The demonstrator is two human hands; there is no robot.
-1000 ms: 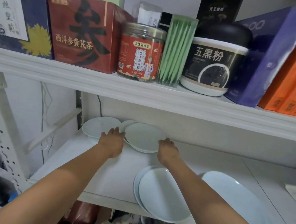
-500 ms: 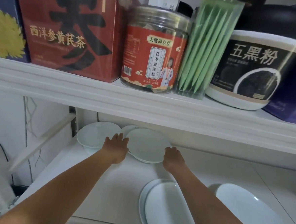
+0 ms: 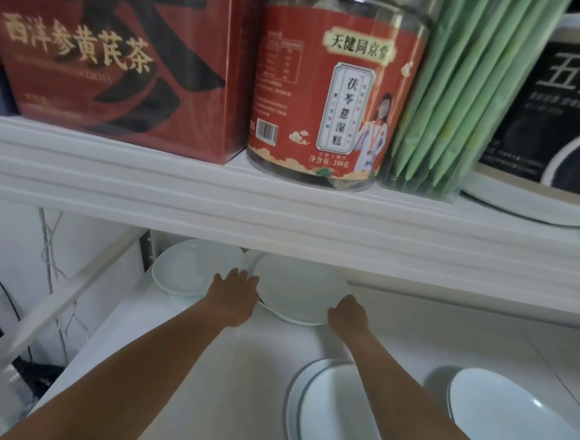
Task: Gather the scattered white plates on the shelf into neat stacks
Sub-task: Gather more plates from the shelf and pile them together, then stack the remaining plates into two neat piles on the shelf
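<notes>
We look into a white shelf unit: an upper shelf (image 3: 282,212) crosses the view, and the lower shelf (image 3: 202,368) below it carries the white plates. On the upper shelf, from left to right, stand a big red box (image 3: 121,53), a red-labelled jar (image 3: 331,95), a bundle of green packets (image 3: 462,94) and a black tub (image 3: 563,118). At the front of the lower shelf we see a large plate (image 3: 514,428) on the right and a short stack of plates (image 3: 330,411) beside it, partly behind the right forearm. At the back sit a deep dish (image 3: 189,271) on the left and a round plate (image 3: 297,289) just beside it. The left hand (image 3: 233,295), fingers nearly straight, touches the round plate's left rim. The right hand (image 3: 347,313), fingers curled, grips its near right rim.
</notes>
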